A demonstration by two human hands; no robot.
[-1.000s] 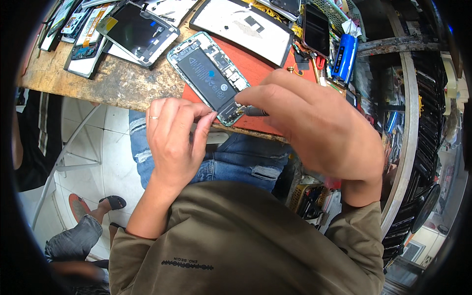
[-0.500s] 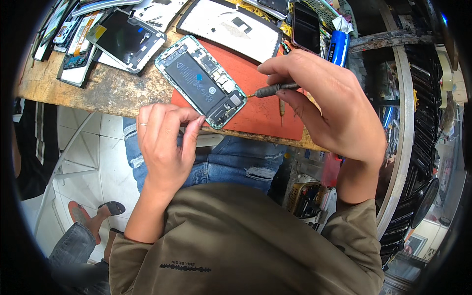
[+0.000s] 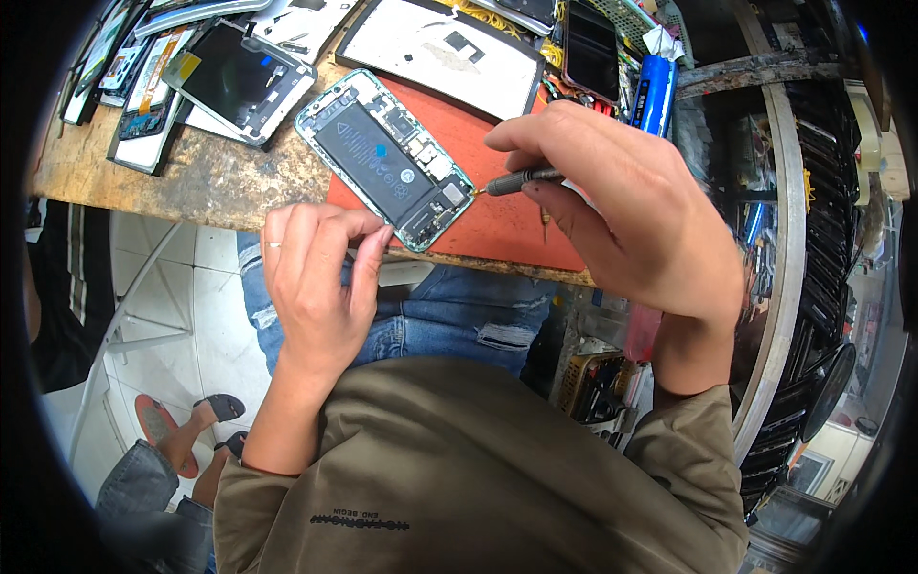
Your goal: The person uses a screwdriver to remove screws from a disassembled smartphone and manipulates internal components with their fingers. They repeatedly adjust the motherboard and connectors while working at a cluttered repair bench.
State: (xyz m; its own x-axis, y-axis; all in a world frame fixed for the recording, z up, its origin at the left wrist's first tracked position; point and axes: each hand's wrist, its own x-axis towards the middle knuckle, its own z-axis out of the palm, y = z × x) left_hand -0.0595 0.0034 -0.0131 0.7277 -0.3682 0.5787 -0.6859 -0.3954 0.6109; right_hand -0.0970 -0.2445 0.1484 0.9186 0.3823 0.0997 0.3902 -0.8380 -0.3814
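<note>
An opened smartphone (image 3: 413, 151) lies slanted with its inside facing up, showing a black battery (image 3: 368, 165) and silvery boards. At its near-left edge, my left hand (image 3: 320, 273) is closed, thumb and index finger pinching the rim. My right hand (image 3: 631, 206) grips a small dark screwdriver (image 3: 521, 179), which lies almost level. Its thin tip meets the phone's right end, by the edge of the frame. Beneath the right fingers, partly covered, a second slim brass-coloured driver (image 3: 546, 225) lies on the red mat (image 3: 502, 234).
A detached screen (image 3: 234, 81) and several phone parts crowd the bench's far left. Behind the phone sits a white-topped tray (image 3: 449, 53). A dark phone (image 3: 590, 48) and a blue cylinder (image 3: 653, 96) stand far right. The worn wooden bench edge (image 3: 182, 206) runs near my lap.
My right hand and the screwdriver have shifted slightly left, the tip staying at the phone's end. The phone appears a little further left too. My left hand keeps its pinch.
</note>
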